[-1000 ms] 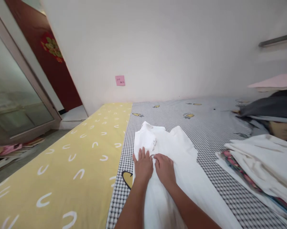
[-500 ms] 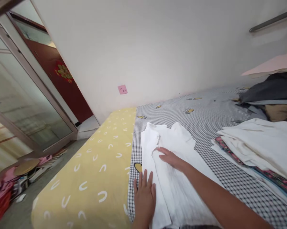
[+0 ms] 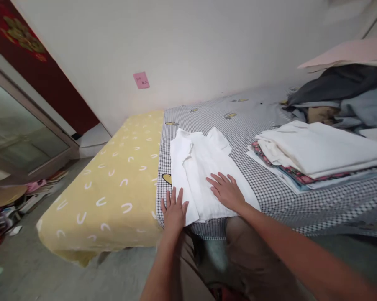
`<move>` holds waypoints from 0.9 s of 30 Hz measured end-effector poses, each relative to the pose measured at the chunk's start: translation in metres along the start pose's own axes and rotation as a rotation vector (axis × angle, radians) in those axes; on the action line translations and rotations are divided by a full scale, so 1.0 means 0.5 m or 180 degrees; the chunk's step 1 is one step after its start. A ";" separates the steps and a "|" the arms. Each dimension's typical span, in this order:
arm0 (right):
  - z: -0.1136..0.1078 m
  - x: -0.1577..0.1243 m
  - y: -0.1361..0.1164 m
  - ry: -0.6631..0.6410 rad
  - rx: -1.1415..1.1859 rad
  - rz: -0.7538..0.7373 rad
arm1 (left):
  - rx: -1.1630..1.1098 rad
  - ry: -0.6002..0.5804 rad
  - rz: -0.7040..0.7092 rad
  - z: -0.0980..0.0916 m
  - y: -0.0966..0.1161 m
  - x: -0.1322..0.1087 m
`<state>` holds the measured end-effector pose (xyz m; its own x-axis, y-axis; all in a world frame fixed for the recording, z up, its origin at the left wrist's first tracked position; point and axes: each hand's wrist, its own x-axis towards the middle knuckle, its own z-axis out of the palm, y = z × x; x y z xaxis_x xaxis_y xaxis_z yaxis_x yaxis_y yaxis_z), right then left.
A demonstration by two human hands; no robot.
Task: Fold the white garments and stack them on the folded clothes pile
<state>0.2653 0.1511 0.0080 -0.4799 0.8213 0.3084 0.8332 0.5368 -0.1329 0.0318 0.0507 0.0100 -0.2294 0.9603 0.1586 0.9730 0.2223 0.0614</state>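
A white shirt lies flat, folded lengthwise, on the checked bedsheet, collar toward the wall. My left hand rests open at the shirt's near left corner, fingers spread on the fabric edge and the sheet. My right hand lies open and flat on the lower part of the shirt, fingers pointing left and away. Neither hand grips anything.
A stack of folded clothes sits to the right on the bed. Behind it is a loose heap of dark and grey garments. A yellow patterned sheet covers the left of the bed. Clutter lies on the floor at left.
Both hands have slid down the shirt toward its near end, the right hand from near the collar to the lower part. The camera has pulled back and tilted down.
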 end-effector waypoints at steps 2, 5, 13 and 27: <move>-0.003 0.005 -0.003 0.0002 -0.0007 0.0016 | 0.0061 -0.0007 -0.0018 0.003 -0.005 -0.014; -0.004 0.008 -0.006 0.0034 0.0004 0.0052 | 0.0137 0.0000 -0.0034 0.006 -0.015 -0.034; -0.009 0.012 -0.008 -0.0056 0.0363 0.0204 | -0.0229 0.0529 -0.0394 -0.077 0.044 -0.008; -0.020 0.018 -0.013 0.0076 0.0678 0.0246 | -0.0070 0.0654 0.0355 0.019 0.114 0.080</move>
<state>0.2583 0.1530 0.0213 -0.4080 0.8582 0.3115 0.7893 0.5031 -0.3521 0.0782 0.1035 0.0102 -0.1227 0.9238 0.3627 0.9924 0.1108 0.0534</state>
